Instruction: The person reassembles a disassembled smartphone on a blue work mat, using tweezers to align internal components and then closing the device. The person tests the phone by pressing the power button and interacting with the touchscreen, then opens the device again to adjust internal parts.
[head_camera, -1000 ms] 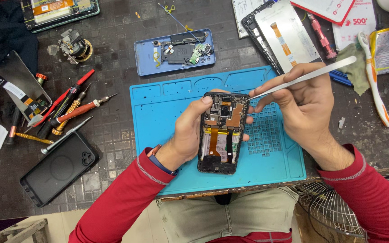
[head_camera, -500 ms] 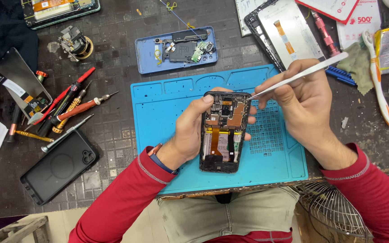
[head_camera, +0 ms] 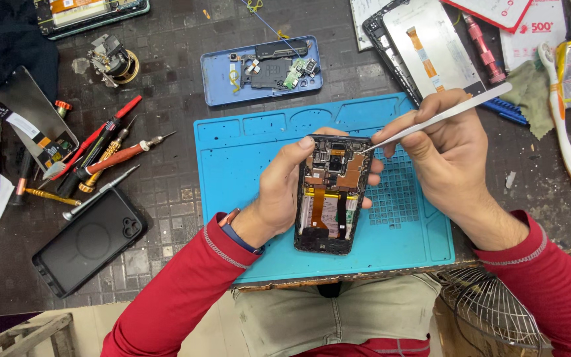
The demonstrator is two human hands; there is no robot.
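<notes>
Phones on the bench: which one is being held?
The opened phone over the blue mat, gripped by the left hand; the right hand holds tweezers to it.

We see open blue mat (head_camera: 246, 218) left and right of the opened phone (head_camera: 328, 195). Screwdrivers (head_camera: 104, 155) and a black case (head_camera: 87, 241) crowd the counter (head_camera: 166, 79) to the left; a blue tray (head_camera: 262, 69) and a display panel (head_camera: 431, 49) block passage behind.
</notes>
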